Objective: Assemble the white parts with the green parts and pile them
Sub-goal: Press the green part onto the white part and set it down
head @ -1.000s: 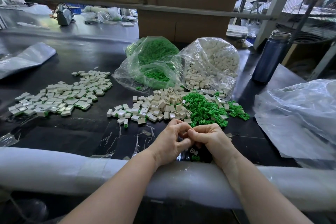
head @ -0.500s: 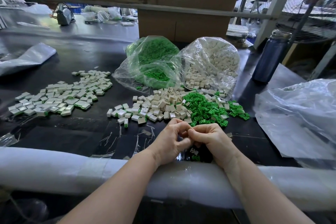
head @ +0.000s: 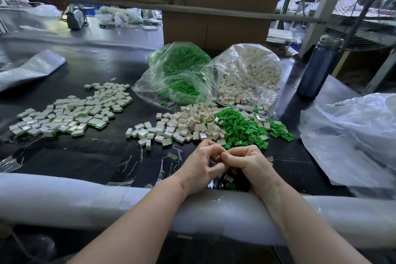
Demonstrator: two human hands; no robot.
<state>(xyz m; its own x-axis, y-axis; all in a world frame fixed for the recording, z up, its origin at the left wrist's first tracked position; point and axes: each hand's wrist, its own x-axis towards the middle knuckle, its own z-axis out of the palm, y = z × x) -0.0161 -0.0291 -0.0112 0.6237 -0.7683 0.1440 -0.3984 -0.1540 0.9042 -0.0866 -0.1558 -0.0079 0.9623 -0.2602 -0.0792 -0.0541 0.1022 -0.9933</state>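
My left hand (head: 203,167) and my right hand (head: 249,164) meet at the table's near edge, fingers curled together round a small white part (head: 218,157) that is mostly hidden between them. Just beyond them lies a loose heap of white parts (head: 188,123) and a heap of green parts (head: 244,129). A spread pile of assembled white-and-green pieces (head: 70,111) lies at the left. A few green parts (head: 230,184) lie under my right wrist.
Two open clear bags stand behind the heaps, one of green parts (head: 182,70) and one of white parts (head: 250,73). A dark blue bottle (head: 319,66) stands at the right, crumpled plastic sheeting (head: 353,135) lies beside it. A white padded roll (head: 85,201) lines the near edge.
Both hands stay pressed together in the same place; only the fingers have shifted slightly round the small part.
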